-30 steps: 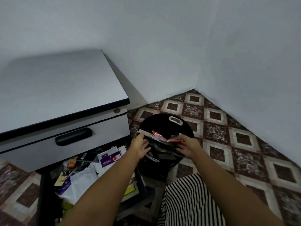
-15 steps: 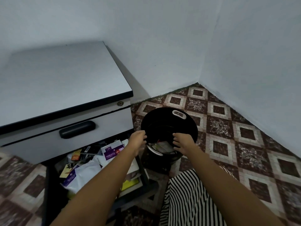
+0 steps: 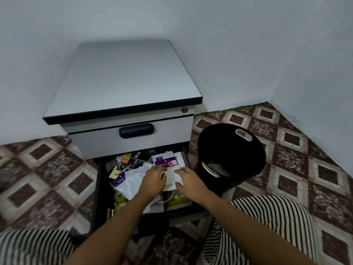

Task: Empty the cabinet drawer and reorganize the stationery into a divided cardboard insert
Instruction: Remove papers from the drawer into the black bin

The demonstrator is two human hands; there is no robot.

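The grey cabinet (image 3: pixel 124 77) has its bottom drawer (image 3: pixel 97 190) pulled open and crammed with stationery. Inside lie a white and purple box (image 3: pixel 165 160), a white plastic bag (image 3: pixel 131 181), small orange and black packs (image 3: pixel 127 159) and yellow items (image 3: pixel 120 199). Both my hands are over the drawer's right half. My left hand (image 3: pixel 153 180) curls its fingers at the left edge of a white box (image 3: pixel 171 178). My right hand (image 3: pixel 189 181) takes the right edge between fingers and thumb. No cardboard insert is in view.
A black bin (image 3: pixel 248 150) with white handle slots stands on the tiled floor right of the drawer, with scraps inside. The upper drawer (image 3: pixel 133 137) is closed. White walls close off the corner. My striped knees (image 3: pixel 271 226) flank the drawer.
Both hands let wrappers drop into the black bin, then swung left and down into the open drawer. My view turned left to face the cabinet.
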